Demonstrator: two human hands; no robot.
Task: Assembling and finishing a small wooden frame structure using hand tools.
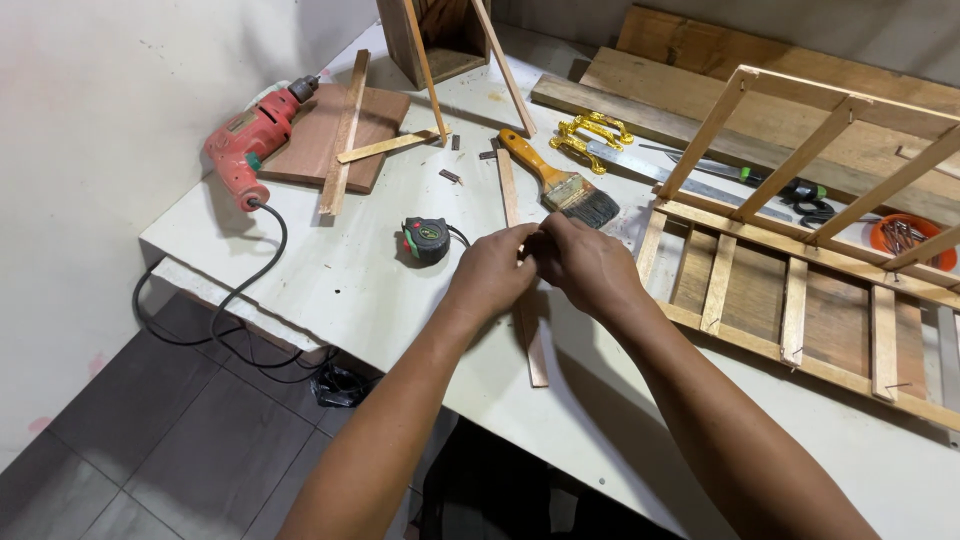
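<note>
Both arms reach in from the near edge and meet over the middle of the white table (330, 290), left hand (495, 268) and right hand (585, 262) touching at the fingertips, fingers curled in, pinching something too small to make out. They're right over a thin wood strip (528, 335) lying flat, with a tape measure (426, 240) just left and a paintbrush (562, 180) just beyond.

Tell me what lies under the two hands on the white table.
A thin wooden strip runs beneath the left hand and right hand; its middle is covered. Whatever the fingertips pinch is hidden.
</note>
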